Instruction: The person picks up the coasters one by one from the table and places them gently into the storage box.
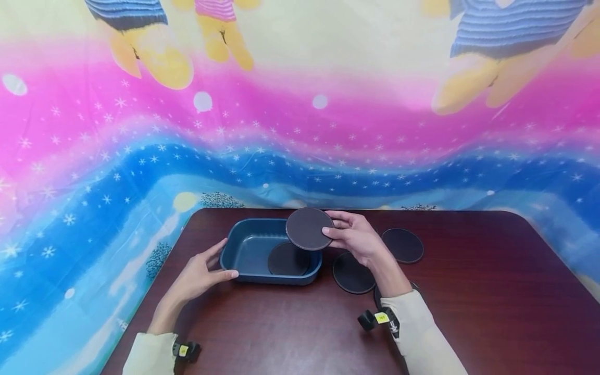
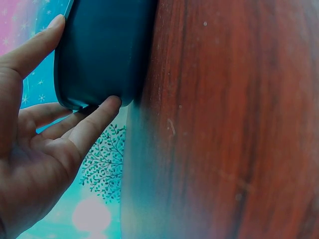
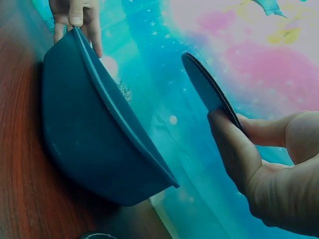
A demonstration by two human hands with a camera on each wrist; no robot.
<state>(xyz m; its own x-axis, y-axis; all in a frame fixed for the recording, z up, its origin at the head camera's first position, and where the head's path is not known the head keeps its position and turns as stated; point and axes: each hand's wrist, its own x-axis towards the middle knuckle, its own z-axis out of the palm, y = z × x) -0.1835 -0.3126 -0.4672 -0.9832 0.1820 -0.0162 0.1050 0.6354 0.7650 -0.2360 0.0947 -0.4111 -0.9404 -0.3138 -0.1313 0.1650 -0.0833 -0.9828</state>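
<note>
A round, dark brown coaster (image 1: 309, 229) with a stitched edge is pinched between the thumb and fingers of my right hand (image 1: 357, 237), raised over the right end of a blue rectangular container (image 1: 272, 279). In the right wrist view this coaster (image 3: 212, 89) appears nearly edge-on, apart from the container (image 3: 94, 134). Inside the container lies another dark coaster (image 1: 286, 259), partly behind the near wall. My left hand (image 1: 199, 273) holds the container's left end, thumb at the near corner and fingers along the outer side. The left wrist view shows those fingers (image 2: 97, 119) against the container's wall (image 2: 102, 55).
On the brown wooden table (image 1: 290, 323), right of the container, lie a coaster (image 1: 351, 273) partly behind my right hand and a farther coaster (image 1: 403, 245). Another dark edge (image 1: 377, 298) shows beside my right wrist. A colourful printed cloth (image 1: 300, 130) hangs behind the table.
</note>
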